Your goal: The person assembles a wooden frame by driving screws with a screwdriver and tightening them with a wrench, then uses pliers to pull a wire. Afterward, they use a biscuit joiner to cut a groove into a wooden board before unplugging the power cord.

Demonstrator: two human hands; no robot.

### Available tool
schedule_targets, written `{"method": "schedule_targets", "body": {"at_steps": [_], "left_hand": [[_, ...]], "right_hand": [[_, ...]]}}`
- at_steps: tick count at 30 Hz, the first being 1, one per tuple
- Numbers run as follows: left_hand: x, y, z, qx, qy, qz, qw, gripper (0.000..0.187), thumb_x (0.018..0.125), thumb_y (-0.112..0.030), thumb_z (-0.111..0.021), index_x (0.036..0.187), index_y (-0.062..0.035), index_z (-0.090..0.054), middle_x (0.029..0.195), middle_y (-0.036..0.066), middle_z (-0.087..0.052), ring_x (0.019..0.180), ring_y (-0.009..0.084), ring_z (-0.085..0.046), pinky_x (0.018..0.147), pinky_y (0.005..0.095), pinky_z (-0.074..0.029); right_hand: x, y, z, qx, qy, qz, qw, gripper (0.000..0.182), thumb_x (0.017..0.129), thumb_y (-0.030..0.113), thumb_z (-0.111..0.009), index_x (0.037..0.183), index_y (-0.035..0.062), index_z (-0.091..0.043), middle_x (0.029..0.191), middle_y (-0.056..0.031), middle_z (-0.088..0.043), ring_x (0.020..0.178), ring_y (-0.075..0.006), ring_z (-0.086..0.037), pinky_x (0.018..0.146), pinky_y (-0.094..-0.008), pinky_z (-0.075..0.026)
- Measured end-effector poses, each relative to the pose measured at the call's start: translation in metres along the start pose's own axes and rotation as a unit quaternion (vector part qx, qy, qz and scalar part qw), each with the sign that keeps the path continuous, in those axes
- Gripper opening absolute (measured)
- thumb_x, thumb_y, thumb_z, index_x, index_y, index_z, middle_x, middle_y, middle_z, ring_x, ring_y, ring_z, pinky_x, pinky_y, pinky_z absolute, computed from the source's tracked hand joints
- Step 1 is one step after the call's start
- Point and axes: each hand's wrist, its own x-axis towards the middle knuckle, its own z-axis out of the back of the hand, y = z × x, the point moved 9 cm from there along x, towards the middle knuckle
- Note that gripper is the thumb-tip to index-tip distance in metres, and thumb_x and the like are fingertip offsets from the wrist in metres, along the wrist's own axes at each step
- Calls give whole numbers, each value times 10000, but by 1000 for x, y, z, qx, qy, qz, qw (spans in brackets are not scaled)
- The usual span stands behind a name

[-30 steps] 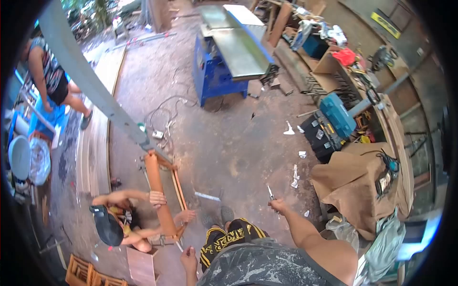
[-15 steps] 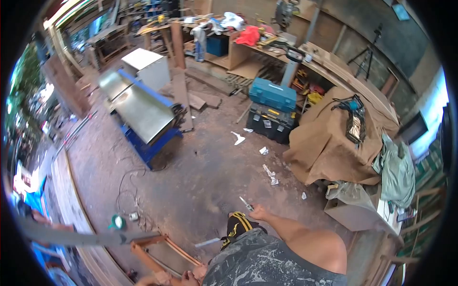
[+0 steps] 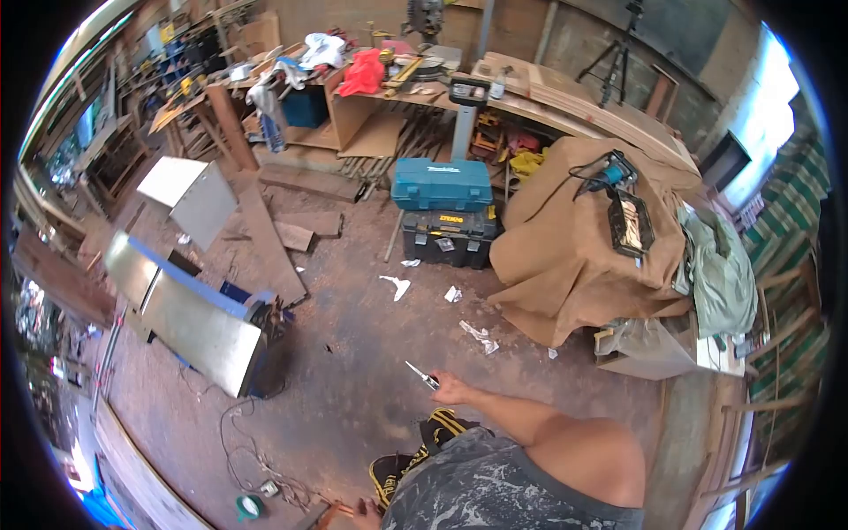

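My right hand (image 3: 450, 388) is closed round the handle of a slim pointed tool (image 3: 423, 376). Its light, narrow blade points forward and left above the dirt floor, and its exact kind does not show. At the bottom edge, my left hand (image 3: 367, 513) is partly cut off by the frame, its fingers curled at the end of an orange-brown wooden frame (image 3: 330, 516). Most of that wooden frame lies out of view. A green roll of tape (image 3: 250, 506) sits on the floor left of it, close to a cable.
A metal-topped machine (image 3: 201, 331) on a blue base stands to the left. Ahead are a teal toolbox (image 3: 442, 185) on a black toolbox (image 3: 448, 238). A brown cloth (image 3: 565, 256) drapes a bulky pile at right, under a power tool (image 3: 613, 171). Paper scraps (image 3: 480, 336) litter the floor.
My view has turned right, so the machine and toolboxes appear further left. The wooden frame has mostly dropped out at the bottom. The pointed tool stays in my right hand.
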Motion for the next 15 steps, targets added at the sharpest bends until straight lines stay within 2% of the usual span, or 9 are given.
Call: {"method": "schedule_targets", "body": {"at_steps": [1,4,8,10,11,13,14,15], "left_hand": [[12,3,-3,5,20,3,1000,475,999,-321,-595,1332,18,-598,1267,204,-649,1039,285,-643,860,385,-519],[54,9,-1,1,86,4,996,470,1001,-315,-594,1337,13,-593,1264,197,-651,1027,275,-644,839,379,-522],[114,7,12,-27,138,7,990,464,1002,-307,-594,1345,7,-586,1260,187,-654,1010,261,-646,811,371,-526],[150,1,20,-54,153,10,987,461,1003,-303,-594,1348,3,-582,1258,183,-655,1002,254,-646,797,367,-528],[167,-4,27,-69,158,12,985,460,1004,-301,-594,1350,2,-580,1256,180,-656,998,251,-647,790,365,-529],[204,-14,37,-108,170,15,979,457,1005,-297,-593,1354,-2,-577,1254,176,-657,990,244,-647,776,361,-531],[220,-22,41,-115,173,13,978,456,1005,-295,-593,1356,-3,-575,1253,173,-658,986,240,-648,769,359,-532],[233,-31,43,-119,180,16,976,455,1006,-293,-593,1358,-5,-573,1252,171,-659,982,237,-648,762,357,-533]], "right_hand": [[-1,-2,1,11,25,-23,999,688,736,295,-704,1359,55,-540,1303,-250,-594,1196,-404,-577,1022,-457,-466],[5,-55,-11,3,-19,-87,996,602,759,294,-681,1308,69,-578,1267,-252,-616,1189,-410,-585,1005,-462,-475],[-20,-84,-2,41,-70,-166,983,527,768,290,-663,1249,80,-611,1221,-259,-637,1168,-416,-601,990,-470,-486],[-40,-107,5,36,-157,-236,958,488,755,290,-652,1190,69,-632,1164,-267,-656,1120,-428,-623,961,-475,-504],[-49,-108,4,42,-163,-243,955,488,755,290,-652,1190,69,-632,1164,-267,-656,1120,-428,-623,961,-475,-504],[-74,-114,21,15,-230,-295,927,425,737,286,-643,1092,53,-663,1091,-268,-682,1069,-423,-649,911,-489,-522],[-80,-119,25,21,-238,-303,922,425,737,286,-643,1092,53,-663,1091,-268,-682,1069,-423,-649,911,-489,-522],[-90,-126,34,37,-286,-304,908,452,727,285,-653,1115,55,-653,1098,-266,-680,1072,-420,-649,916,-480,-523]]}}
